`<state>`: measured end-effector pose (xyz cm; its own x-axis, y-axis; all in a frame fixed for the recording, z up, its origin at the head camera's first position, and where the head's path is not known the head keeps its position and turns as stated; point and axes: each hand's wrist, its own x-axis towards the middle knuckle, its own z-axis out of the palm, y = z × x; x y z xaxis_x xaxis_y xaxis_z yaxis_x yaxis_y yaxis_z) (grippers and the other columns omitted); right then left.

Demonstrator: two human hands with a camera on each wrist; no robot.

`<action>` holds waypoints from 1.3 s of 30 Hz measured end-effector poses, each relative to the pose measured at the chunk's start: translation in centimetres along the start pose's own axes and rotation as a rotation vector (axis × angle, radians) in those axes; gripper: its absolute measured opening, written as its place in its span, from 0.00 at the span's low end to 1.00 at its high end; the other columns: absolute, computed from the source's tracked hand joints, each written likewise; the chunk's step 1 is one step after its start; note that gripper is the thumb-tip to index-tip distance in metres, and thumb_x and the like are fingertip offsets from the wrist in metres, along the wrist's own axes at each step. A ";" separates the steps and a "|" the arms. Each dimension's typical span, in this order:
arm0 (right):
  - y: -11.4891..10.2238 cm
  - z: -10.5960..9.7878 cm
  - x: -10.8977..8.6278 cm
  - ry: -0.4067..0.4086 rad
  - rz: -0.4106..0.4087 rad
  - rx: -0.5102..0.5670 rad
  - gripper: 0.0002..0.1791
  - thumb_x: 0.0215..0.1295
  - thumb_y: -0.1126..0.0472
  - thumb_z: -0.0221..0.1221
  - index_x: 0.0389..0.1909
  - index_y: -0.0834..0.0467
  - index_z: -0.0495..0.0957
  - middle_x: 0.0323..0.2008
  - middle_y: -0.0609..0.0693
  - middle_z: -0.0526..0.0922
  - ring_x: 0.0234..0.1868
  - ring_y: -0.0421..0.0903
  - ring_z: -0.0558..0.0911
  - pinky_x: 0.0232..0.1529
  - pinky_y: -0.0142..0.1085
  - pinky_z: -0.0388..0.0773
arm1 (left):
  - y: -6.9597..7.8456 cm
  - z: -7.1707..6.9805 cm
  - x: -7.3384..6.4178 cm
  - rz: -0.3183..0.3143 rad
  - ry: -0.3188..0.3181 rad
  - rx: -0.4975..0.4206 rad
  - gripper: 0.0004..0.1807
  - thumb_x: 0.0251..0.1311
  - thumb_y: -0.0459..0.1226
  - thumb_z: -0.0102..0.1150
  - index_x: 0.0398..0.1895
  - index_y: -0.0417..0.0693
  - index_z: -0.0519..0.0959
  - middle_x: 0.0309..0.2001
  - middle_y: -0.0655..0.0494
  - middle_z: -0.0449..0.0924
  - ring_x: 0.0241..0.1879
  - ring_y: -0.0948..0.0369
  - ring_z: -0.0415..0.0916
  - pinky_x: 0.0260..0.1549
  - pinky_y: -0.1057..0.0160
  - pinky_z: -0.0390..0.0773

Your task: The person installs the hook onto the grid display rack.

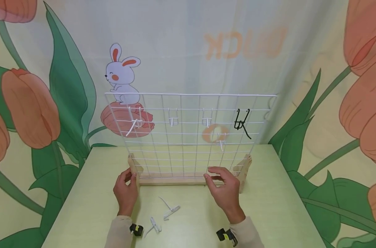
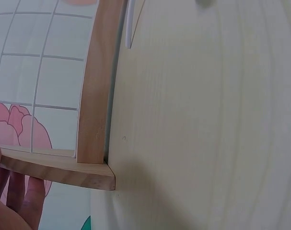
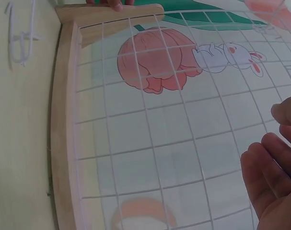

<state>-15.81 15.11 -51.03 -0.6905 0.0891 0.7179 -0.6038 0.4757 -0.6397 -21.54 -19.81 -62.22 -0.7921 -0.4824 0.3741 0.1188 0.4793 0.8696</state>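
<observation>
A white wire grid panel (image 1: 191, 94) stands upright in a wooden stand (image 1: 175, 181). My left hand (image 1: 126, 191) holds the stand's left side piece; in the left wrist view thumb and fingers (image 2: 32, 201) lie on either side of the wooden foot (image 2: 64, 175). My right hand (image 1: 226, 189) is raised before the grid's lower right, fingers loosely bent with nothing between them. On the grid hang several white hooks (image 1: 207, 120) and one black hook (image 1: 240, 124) at the right. Two loose white hooks (image 1: 173, 210) lie on the table between my forearms.
The pale table (image 1: 284, 206) runs back to a curtain (image 1: 181, 44) printed with tulips and a rabbit. A black wrist camera (image 1: 136, 229) sits by the left sleeve, another (image 1: 226, 236) by the right one. The stand's right side piece (image 1: 246, 168) is just behind my right hand.
</observation>
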 end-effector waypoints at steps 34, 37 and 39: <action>2.4 8.8 -8.6 -0.608 0.074 -0.011 0.12 0.65 0.62 0.73 0.48 0.52 0.87 0.47 0.45 0.89 0.49 0.50 0.90 0.41 0.28 0.87 | -0.1 0.1 0.1 0.031 0.018 0.015 0.16 0.71 0.35 0.67 0.59 0.43 0.84 0.49 0.42 0.87 0.48 0.45 0.87 0.37 0.93 0.68; 2.8 9.1 -9.0 -0.636 0.062 -0.040 0.12 0.65 0.61 0.73 0.48 0.53 0.87 0.47 0.45 0.89 0.49 0.47 0.89 0.42 0.31 0.88 | -0.2 0.1 0.1 0.026 0.013 0.018 0.16 0.71 0.35 0.67 0.59 0.43 0.84 0.49 0.42 0.87 0.48 0.45 0.88 0.37 0.93 0.67; 2.9 9.2 -9.2 -0.654 0.059 -0.052 0.12 0.65 0.60 0.73 0.48 0.55 0.87 0.48 0.45 0.89 0.49 0.44 0.88 0.43 0.34 0.88 | -0.2 0.1 0.1 0.023 0.011 0.020 0.16 0.71 0.35 0.67 0.60 0.42 0.84 0.49 0.42 0.87 0.48 0.44 0.87 0.37 0.93 0.67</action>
<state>-14.93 7.59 -62.02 -0.8317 -0.4257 0.3564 -0.5484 0.5296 -0.6471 -21.65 -19.87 -62.37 -0.7828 -0.4788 0.3974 0.1250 0.5046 0.8543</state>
